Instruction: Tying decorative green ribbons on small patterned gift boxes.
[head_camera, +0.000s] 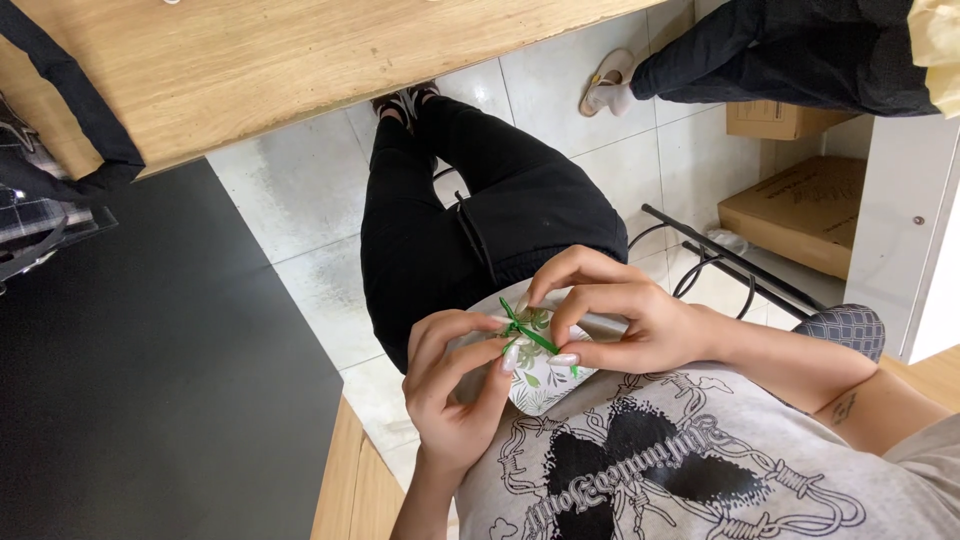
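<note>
While left hand (450, 385) cups box (535, 380) | right hand (625, 315) fingers pinch green ribbon (528, 335)

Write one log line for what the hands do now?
left hand: holds small box | right hand: pinches green ribbon on top

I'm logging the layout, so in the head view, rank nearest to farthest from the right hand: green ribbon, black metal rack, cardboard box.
From the right hand:
1. Green ribbon, pinched at the fingertips.
2. Black metal rack, on the floor.
3. Cardboard box, beyond the rack beside the white cabinet.
</note>
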